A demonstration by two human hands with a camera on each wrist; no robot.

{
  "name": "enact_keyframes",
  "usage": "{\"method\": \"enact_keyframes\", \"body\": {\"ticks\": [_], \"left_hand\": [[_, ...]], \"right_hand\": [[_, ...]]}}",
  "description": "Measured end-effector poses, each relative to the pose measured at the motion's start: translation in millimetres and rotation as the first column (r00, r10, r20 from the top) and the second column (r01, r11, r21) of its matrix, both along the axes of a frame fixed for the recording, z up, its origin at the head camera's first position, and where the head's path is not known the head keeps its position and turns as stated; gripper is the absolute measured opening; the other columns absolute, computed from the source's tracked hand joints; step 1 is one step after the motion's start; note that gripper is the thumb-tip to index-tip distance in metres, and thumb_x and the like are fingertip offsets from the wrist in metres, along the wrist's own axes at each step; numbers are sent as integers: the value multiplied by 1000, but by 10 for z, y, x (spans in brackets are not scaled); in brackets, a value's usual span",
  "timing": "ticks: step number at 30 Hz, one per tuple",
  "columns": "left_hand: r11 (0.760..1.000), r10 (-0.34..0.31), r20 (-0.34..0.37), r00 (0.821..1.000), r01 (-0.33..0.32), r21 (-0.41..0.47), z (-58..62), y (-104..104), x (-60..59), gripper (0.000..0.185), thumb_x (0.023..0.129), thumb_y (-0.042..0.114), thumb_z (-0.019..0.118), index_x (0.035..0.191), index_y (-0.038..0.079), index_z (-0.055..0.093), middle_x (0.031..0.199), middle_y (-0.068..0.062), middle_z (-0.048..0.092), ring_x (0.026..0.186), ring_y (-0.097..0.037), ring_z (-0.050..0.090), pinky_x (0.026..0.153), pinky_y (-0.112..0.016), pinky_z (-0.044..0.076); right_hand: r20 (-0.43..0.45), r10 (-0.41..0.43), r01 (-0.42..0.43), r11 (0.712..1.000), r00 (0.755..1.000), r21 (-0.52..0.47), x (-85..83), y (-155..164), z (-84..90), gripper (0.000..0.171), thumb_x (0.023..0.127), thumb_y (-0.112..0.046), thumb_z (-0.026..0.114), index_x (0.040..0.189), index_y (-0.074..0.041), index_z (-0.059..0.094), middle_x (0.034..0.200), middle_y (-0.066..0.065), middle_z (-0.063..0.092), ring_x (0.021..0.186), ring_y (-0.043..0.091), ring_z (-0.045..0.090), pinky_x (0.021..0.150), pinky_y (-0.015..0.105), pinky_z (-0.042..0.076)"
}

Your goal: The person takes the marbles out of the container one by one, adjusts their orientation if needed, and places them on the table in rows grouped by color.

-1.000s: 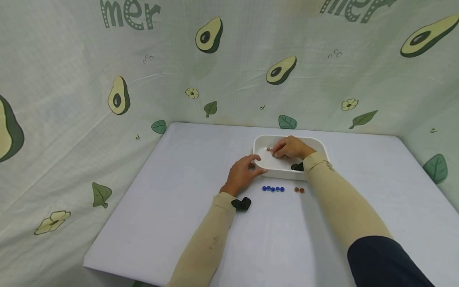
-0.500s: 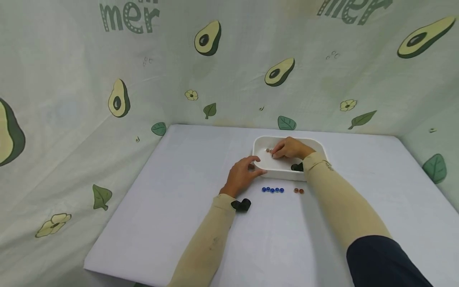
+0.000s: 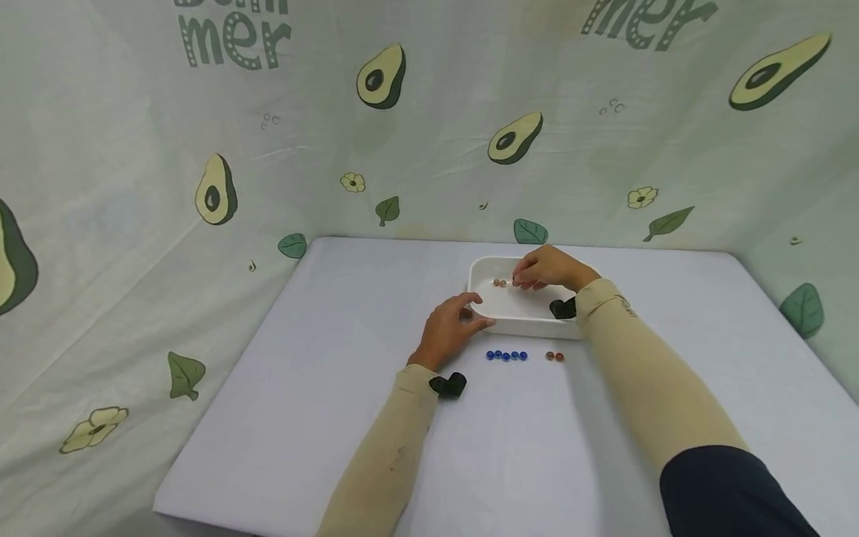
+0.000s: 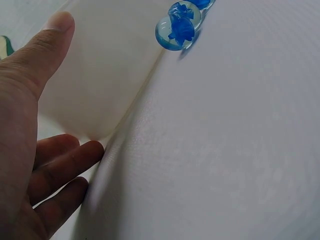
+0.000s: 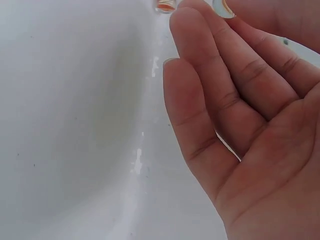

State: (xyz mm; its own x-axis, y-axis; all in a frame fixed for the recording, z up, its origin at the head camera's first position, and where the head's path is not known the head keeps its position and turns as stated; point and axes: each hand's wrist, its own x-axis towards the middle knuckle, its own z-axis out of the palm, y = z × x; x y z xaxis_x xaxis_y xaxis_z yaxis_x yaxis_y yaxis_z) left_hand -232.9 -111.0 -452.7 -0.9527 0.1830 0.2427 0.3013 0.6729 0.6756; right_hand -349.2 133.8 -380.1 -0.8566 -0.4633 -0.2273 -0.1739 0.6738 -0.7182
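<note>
My left hand (image 3: 448, 330) grips the near left corner of a white tray (image 3: 530, 327), its thumb against the front wall. In the left wrist view the fingers (image 4: 62, 172) lie curled by the tray's lower edge. My right hand (image 3: 553, 268) is inside the tray, thumb and forefinger together at the tips. They pinch a clear marble (image 5: 223, 8), mostly hidden by the fingers. Two orange marbles (image 3: 499, 283) lie in the tray just left of those fingertips. Another clear marble with an orange swirl (image 5: 165, 5) shows beside the fingers in the right wrist view.
On the white table (image 3: 349, 358), in front of the tray, sits a row of several blue marbles (image 3: 506, 356). Two reddish-brown marbles (image 3: 555, 357) lie to its right. A patterned cloth (image 3: 436, 149) hangs behind the table.
My right hand has lifted slightly and shifted right from the orange marbles. The left hand keeps its grip on the tray corner. The head view has shifted a little.
</note>
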Motion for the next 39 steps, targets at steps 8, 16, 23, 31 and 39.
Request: {"method": "enact_keyframes", "body": {"ticks": [8, 16, 23, 31, 39], "left_hand": [[1000, -6, -23, 1000, 6, 5, -33, -28, -40, 46, 85, 48, 77, 121, 24, 62, 110, 4, 67, 98, -11, 61, 84, -35, 51], [1000, -7, -25, 1000, 8, 6, -7, -18, -12, 46, 85, 47, 77, 121, 22, 62, 111, 2, 68, 99, -13, 62, 85, -36, 51], [1000, 9, -7, 1000, -9, -3, -2, -1, -17, 46, 85, 48, 77, 122, 25, 61, 110, 3, 67, 99, -12, 60, 86, -36, 51], [1000, 14, -5, 1000, -14, 7, -28, -10, -17, 47, 85, 47, 78, 121, 23, 62, 108, 3, 67, 97, -12, 59, 85, -36, 51], [1000, -8, -21, 1000, 8, 17, -27, -22, -3, 47, 85, 46, 78, 122, 22, 62, 109, 1, 68, 98, -13, 61, 85, -37, 51]], "right_hand": [[-46, -35, 34, 999, 998, -31, 69, 115, 98, 29, 99, -16, 62, 120, 4, 66, 112, 18, 70, 102, 30, 67, 88, 44, 54], [-65, -122, 113, 984, 990, -135, 235, 149, 207, 32, 99, -19, 65, 122, 3, 64, 118, 21, 66, 107, 35, 63, 91, 44, 53], [-85, -158, 140, 971, 984, -192, 420, 153, 270, 31, 99, -17, 63, 123, 3, 62, 118, 19, 66, 108, 36, 63, 90, 43, 53], [-122, -205, 169, 952, 971, -257, 580, 180, 218, 27, 100, -19, 63, 119, 1, 64, 114, 18, 68, 105, 37, 64, 88, 43, 54], [-123, -203, 160, 943, 971, -293, 775, 251, 112, 31, 100, -23, 64, 120, 1, 63, 117, 21, 66, 104, 32, 65, 86, 39, 54]]}}
